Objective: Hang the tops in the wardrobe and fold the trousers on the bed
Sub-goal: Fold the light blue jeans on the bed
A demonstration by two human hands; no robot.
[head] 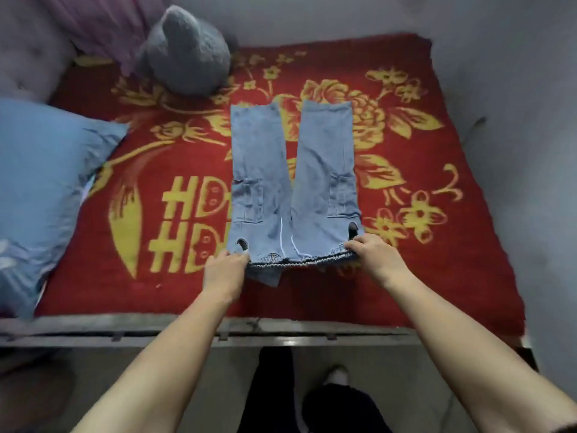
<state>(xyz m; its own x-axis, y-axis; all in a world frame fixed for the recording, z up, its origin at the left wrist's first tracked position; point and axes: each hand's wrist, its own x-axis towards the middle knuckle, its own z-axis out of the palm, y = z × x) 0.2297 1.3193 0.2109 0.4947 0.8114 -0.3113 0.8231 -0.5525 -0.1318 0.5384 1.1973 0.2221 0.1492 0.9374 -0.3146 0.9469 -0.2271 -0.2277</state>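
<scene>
Both hands are clamped on the waistband. My left hand (226, 270) pinches the left corner of the trousers (293, 182) and my right hand (371, 254) grips the right corner, fingers curled over the elastic edge. On my feed the fingertips are mostly buried in the fabric, so I can't tell how deep either grip goes.

The trousers are one pair of light blue denim lying flat on the bed, waistband at the near edge and two legs pointing away, slightly apart. There are two cargo pockets, one per leg. A flap of denim pokes out under the waistband by my left hand, and I can't make out what part it is. There's a small dark opening near each waistband corner.

I can't read any brand tag on them. The only writing is on the red blanket (437, 245): blocky yellow shapes that read like "HD" stacked over "HD", with the right part covered by the left leg. The rest of the pattern is yellow flowers.

One blue pillow (40, 182) sits at the left, cut off by the frame edge. One grey plush thing (187, 51) is at the far left corner, too blurry to identify. Some pink fabric (103, 23) lies behind it, cropped at the top. The metal bed rail (187, 334) runs along the near side. Below it I see dark trouser legs and one pale shoe (335, 375).
</scene>
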